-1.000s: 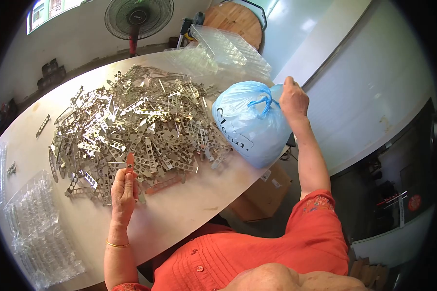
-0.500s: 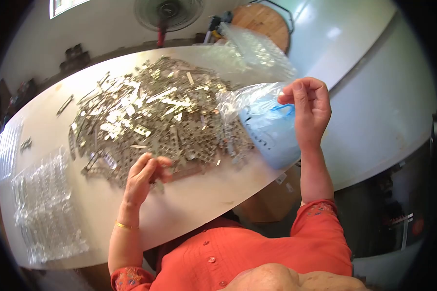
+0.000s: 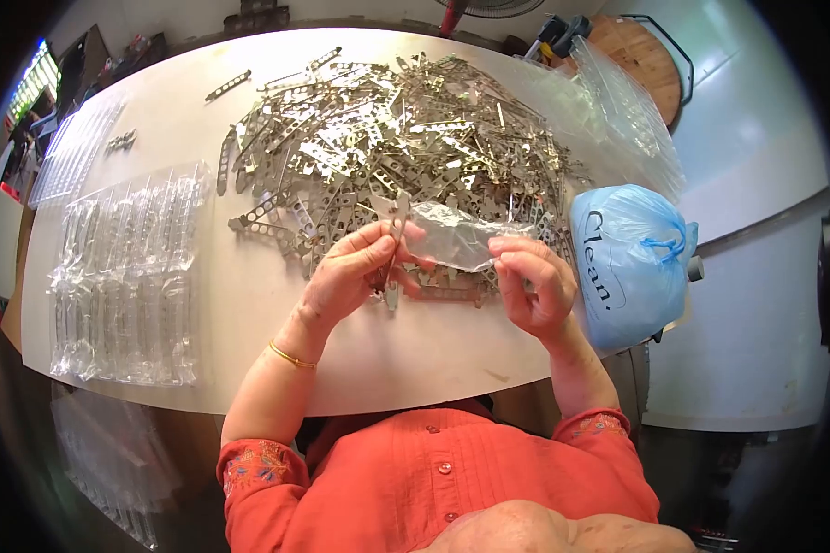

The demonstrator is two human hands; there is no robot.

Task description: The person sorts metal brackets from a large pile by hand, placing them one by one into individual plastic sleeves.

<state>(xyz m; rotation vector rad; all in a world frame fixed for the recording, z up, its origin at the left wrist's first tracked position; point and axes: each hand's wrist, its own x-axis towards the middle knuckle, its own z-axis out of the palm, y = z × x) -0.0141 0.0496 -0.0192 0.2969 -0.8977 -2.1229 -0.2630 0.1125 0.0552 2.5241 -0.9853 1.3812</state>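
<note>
My left hand (image 3: 355, 267) grips several thin metal strips (image 3: 397, 226) upright between thumb and fingers, near the front edge of a large pile of perforated metal strips (image 3: 341, 152). To its right, my right hand (image 3: 537, 281) pinches the end of a small clear plastic bag (image 3: 461, 238). The bag stretches between the two hands, its left end beside the held strips. Both hands are above the pale table (image 3: 415, 355).
A blue plastic bag (image 3: 627, 267) marked "Clean." stands at the right. Clear plastic sheets (image 3: 627, 120) lie behind it. At the left are wrapped packs of strips (image 3: 129, 276), a clear tray (image 3: 78, 152) and some small metal pieces (image 3: 121, 141).
The view has shifted, showing more of the table's left side. My right hand has come from the blue bag towards my left hand, and the clear bag is now stretched between them.
</note>
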